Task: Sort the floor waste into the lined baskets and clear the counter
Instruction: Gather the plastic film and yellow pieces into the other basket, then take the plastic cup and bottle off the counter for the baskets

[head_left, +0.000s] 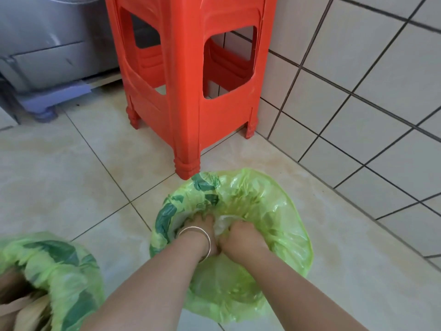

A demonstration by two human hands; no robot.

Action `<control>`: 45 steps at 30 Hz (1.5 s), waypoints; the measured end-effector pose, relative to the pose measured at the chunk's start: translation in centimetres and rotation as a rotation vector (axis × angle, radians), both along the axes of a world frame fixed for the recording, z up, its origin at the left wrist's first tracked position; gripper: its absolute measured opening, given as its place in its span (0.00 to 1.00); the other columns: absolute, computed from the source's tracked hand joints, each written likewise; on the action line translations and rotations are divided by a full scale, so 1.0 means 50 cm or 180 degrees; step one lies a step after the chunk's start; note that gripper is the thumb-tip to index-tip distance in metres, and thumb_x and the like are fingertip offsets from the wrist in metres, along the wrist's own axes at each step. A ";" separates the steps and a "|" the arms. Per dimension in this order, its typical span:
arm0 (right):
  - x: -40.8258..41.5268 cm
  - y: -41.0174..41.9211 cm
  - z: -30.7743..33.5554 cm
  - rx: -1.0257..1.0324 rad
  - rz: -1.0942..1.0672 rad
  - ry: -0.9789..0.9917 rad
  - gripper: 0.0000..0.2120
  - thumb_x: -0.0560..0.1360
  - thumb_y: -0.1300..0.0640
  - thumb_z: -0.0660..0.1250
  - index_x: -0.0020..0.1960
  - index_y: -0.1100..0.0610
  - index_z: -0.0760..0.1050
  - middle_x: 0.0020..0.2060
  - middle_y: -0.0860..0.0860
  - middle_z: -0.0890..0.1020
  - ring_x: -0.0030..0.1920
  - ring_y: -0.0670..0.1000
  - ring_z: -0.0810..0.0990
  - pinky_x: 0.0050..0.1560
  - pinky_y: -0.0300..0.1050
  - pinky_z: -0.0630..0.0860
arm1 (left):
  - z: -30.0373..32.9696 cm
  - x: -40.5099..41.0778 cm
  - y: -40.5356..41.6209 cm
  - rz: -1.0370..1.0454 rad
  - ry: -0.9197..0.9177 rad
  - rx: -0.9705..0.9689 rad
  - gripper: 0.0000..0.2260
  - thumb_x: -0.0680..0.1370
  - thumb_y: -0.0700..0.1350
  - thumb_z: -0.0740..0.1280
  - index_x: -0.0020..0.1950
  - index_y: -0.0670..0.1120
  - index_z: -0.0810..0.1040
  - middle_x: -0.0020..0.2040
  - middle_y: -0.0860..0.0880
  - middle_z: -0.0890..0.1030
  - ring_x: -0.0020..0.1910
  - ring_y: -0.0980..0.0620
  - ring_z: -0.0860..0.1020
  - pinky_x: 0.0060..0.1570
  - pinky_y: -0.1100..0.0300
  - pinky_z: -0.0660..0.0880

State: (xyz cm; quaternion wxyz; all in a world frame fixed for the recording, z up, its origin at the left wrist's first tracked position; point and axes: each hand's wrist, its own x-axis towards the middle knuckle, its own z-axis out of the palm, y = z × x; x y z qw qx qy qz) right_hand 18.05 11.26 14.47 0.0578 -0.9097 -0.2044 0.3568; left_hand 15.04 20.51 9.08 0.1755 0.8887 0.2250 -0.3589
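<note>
Your left hand (201, 224) and right hand (241, 231) are both down inside the green-lined basket (286, 211), side by side and nearly touching at the wrists. Fingers of both curl down onto something pale and crumpled (223, 222) at the bottom between them; whether they actually grip it, you cannot tell, since the fingertips are buried in the plastic. A silver bangle (198, 237) sits on your left wrist.

The liner is thin, translucent lime-green plastic, wrinkled and glossy, with dark green print on its left rim; it is folded out over the basket edge. The basket stands on the beige floor tiles (71, 175), just in front of one leg of the red plastic stool (188, 80), near the tiled wall (358, 80).

A second green-lined basket (59, 271) stands at lower left, well apart from the first, with brownish paper-like waste (21, 304) in it. A grey appliance (47, 39) stands behind the stool, at upper left.
</note>
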 end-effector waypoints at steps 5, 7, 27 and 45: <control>-0.007 -0.045 0.032 0.0147 0.0095 -0.0700 0.11 0.77 0.62 0.57 0.55 0.58 0.75 0.50 0.53 0.77 0.57 0.55 0.78 0.46 0.44 0.71 | 0.081 -0.006 -0.012 0.0048 -0.0476 -0.0058 0.46 0.68 0.60 0.68 0.76 0.51 0.44 0.71 0.43 0.65 0.68 0.43 0.69 0.63 0.50 0.71; -0.012 -0.064 0.059 0.0346 0.0078 -0.0951 0.14 0.77 0.60 0.56 0.60 0.56 0.73 0.57 0.52 0.76 0.58 0.54 0.76 0.47 0.43 0.70 | 0.118 -0.026 -0.018 -0.0113 -0.0698 0.0331 0.42 0.70 0.61 0.65 0.76 0.50 0.46 0.71 0.45 0.66 0.68 0.44 0.68 0.62 0.51 0.72; -0.180 -0.084 0.834 0.1163 0.0260 -0.0766 0.19 0.78 0.48 0.56 0.68 0.51 0.64 0.62 0.48 0.71 0.64 0.51 0.67 0.61 0.44 0.67 | 0.908 -0.279 -0.029 0.1165 -0.1396 0.0732 0.24 0.77 0.46 0.59 0.72 0.54 0.58 0.69 0.50 0.64 0.59 0.45 0.76 0.49 0.53 0.73; -0.268 0.076 1.492 0.1905 0.0905 -0.1334 0.28 0.76 0.48 0.58 0.74 0.49 0.56 0.67 0.46 0.68 0.65 0.51 0.65 0.63 0.45 0.67 | 1.563 -0.490 0.162 0.1915 -0.2396 0.1210 0.24 0.75 0.49 0.61 0.70 0.55 0.60 0.68 0.53 0.67 0.57 0.50 0.78 0.49 0.54 0.76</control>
